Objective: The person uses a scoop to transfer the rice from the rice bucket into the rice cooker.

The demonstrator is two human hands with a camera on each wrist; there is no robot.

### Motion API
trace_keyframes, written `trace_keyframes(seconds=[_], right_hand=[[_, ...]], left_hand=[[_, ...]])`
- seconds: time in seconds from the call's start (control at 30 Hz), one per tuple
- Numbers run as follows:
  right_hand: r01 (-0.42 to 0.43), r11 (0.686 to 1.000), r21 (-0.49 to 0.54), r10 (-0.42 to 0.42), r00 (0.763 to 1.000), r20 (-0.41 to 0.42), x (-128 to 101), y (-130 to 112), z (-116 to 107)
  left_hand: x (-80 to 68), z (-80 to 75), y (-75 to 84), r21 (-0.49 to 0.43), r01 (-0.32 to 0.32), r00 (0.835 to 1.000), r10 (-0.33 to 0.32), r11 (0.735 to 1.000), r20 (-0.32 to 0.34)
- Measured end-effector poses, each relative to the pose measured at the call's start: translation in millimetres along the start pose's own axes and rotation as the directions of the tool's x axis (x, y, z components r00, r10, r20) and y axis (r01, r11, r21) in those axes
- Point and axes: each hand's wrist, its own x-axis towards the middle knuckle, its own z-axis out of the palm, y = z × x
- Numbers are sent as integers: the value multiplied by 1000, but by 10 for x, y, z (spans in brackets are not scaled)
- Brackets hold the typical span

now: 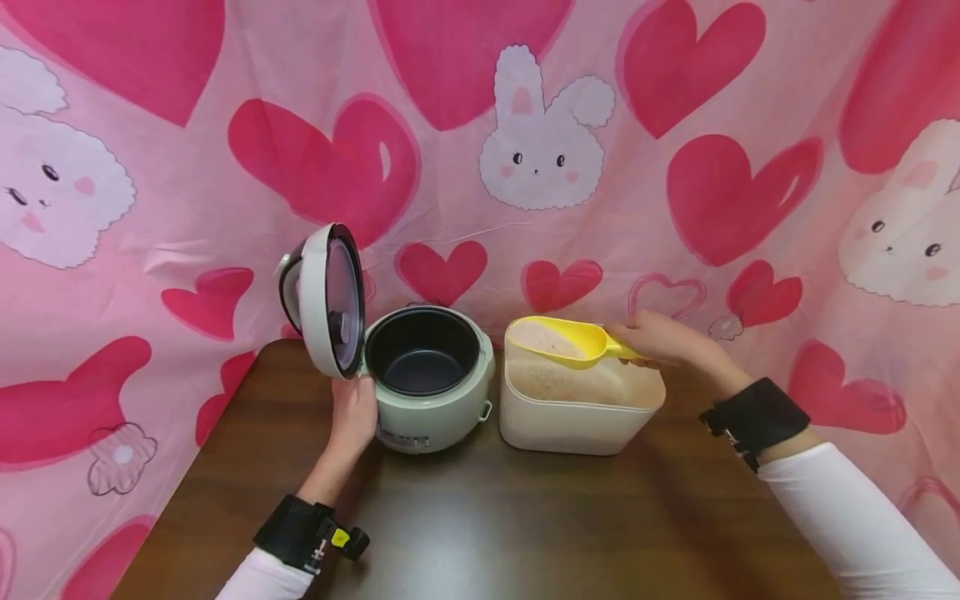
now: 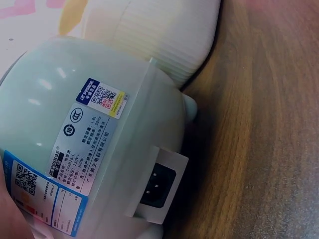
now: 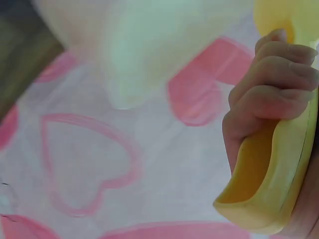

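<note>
My right hand (image 1: 660, 340) grips the handle of a yellow scoop (image 1: 590, 343), its fingers (image 3: 274, 84) curled round it in the right wrist view. Pale rice (image 1: 542, 337) lies in the scoop, which hovers over a cream bin (image 1: 577, 425) with more rice (image 1: 562, 382) inside. A pale green rice cooker (image 1: 427, 417) stands left of the bin, its lid (image 1: 318, 300) raised and its dark inner pot (image 1: 423, 367) showing no contents. My left hand (image 1: 354, 410) touches the cooker's left side below the lid; its fingertips are hidden.
Cooker and bin stand side by side on a dark wooden table (image 1: 465, 533). Behind hangs a pink curtain (image 1: 450, 208) with hearts and rabbits. A power socket (image 2: 158, 185) and labels show on the cooker's side in the left wrist view.
</note>
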Motion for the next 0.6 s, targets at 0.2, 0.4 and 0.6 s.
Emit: trace_keyframes(seconds=[0.2, 0.4, 0.6], right_hand=[[61, 998, -31, -61, 998, 17, 120, -442, -59], [84, 986, -147, -81, 996, 21, 336, -854, 15], [70, 950, -305, -85, 996, -34, 448, -1265, 138]], left_hand=[[-8, 4, 17, 20, 43, 999, -43, 999, 20], [-7, -3, 19, 15, 77, 997, -77, 997, 25], [-6, -14, 18, 23, 117, 992, -118, 993, 40]])
